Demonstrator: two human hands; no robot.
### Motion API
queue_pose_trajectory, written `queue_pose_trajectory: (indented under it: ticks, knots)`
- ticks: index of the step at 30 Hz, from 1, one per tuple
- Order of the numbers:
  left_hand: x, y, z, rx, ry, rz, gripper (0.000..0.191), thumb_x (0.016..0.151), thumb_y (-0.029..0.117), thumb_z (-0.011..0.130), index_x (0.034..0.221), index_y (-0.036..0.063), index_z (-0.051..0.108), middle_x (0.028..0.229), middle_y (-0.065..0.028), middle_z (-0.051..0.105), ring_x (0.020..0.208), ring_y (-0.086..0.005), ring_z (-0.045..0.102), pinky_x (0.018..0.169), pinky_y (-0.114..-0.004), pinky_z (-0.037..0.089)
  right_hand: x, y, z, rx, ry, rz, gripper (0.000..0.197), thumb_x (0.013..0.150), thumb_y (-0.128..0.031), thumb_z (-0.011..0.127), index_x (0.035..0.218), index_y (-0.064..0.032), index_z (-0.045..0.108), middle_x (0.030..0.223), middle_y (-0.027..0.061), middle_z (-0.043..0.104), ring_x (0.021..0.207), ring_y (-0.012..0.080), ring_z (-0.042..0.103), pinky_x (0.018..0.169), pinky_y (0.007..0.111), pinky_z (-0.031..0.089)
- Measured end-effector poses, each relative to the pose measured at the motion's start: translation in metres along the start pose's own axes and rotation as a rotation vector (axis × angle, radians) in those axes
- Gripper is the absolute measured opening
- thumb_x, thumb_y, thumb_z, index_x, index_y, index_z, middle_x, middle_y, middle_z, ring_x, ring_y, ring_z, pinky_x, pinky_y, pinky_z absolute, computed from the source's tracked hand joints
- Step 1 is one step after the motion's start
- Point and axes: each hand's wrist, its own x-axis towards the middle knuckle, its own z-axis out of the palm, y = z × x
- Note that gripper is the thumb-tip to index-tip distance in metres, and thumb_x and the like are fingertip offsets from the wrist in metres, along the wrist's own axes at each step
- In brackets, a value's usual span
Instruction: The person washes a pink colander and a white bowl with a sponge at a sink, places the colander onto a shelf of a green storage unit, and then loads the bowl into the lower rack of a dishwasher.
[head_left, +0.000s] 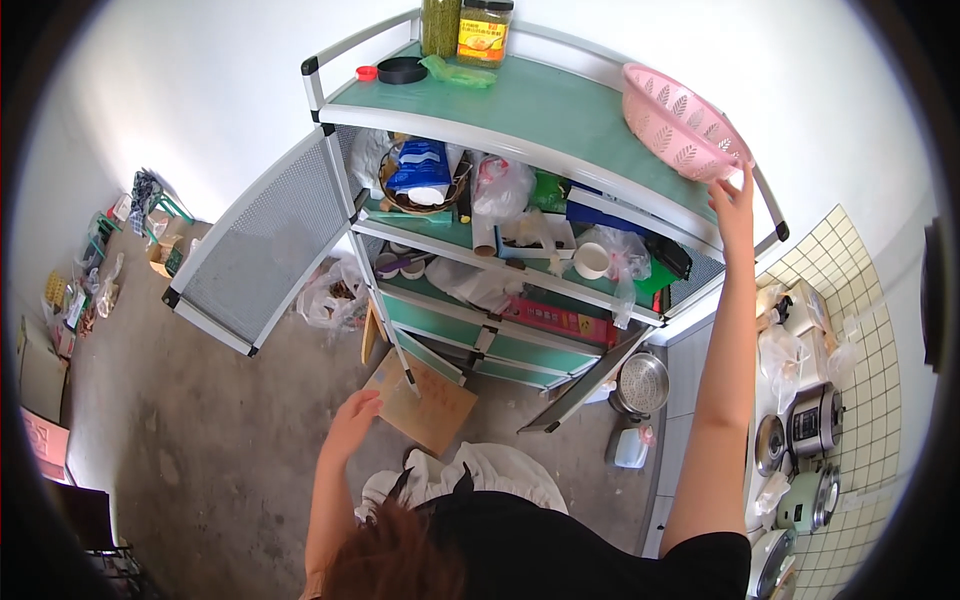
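My right hand (733, 196) reaches up to the near rim of a pink plastic basket (660, 124), its fingers at the rim; whether they grip it is unclear. The basket leans against the rail at the right end of the green-topped cabinet (555, 109). Low on the left, my left hand (356, 420) hangs over the floor with nothing in it, near a flat piece of cardboard (427, 401). Two jars stand at the back of the cabinet top, one with a yellow label (482, 37), beside a green plastic bag (459, 73), a black lid (402, 70) and a red cap (366, 73).
A mesh door (262, 240) swings out at left, another door (585, 382) at lower right. Shelves hold a wicker basket (386, 180), plastic bags and a white cup (592, 260). A steamer pot (643, 384) is on the floor; a rice cooker (814, 420) stands on the right counter.
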Motion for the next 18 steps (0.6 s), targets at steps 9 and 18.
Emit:
queue_pose_trajectory:
  ticks: [9, 18]
  knots:
    - [0.060, -0.045, 0.045, 0.105, 0.079, 0.006, 0.064, 0.076, 0.022, 0.061, 0.128, 0.0000, 0.031, 0.115, -0.0099, 0.048, 0.103, -0.0183, 0.047, 0.085, -0.032, 0.039, -0.264, 0.056, -0.040, 0.199, -0.053, 0.347, 0.038, 0.085, -0.003, 0.048, 0.122, -0.0031, 0.040, 0.090, 0.0054, 0.053, 0.080, 0.0099, 0.051, 0.073, 0.021, 0.043]
    - [0.122, -0.023, 0.114, -0.020, -0.295, 0.034, 0.091, 0.066, 0.019, 0.065, 0.135, -0.0012, 0.011, 0.134, -0.0188, 0.028, 0.117, -0.0280, 0.039, 0.095, -0.035, 0.033, -0.381, 0.069, -0.080, 0.225, -0.156, 1.003, 0.038, 0.083, -0.007, 0.048, 0.121, -0.0036, 0.042, 0.096, 0.0079, 0.054, 0.077, 0.0118, 0.055, 0.063, 0.023, 0.045]
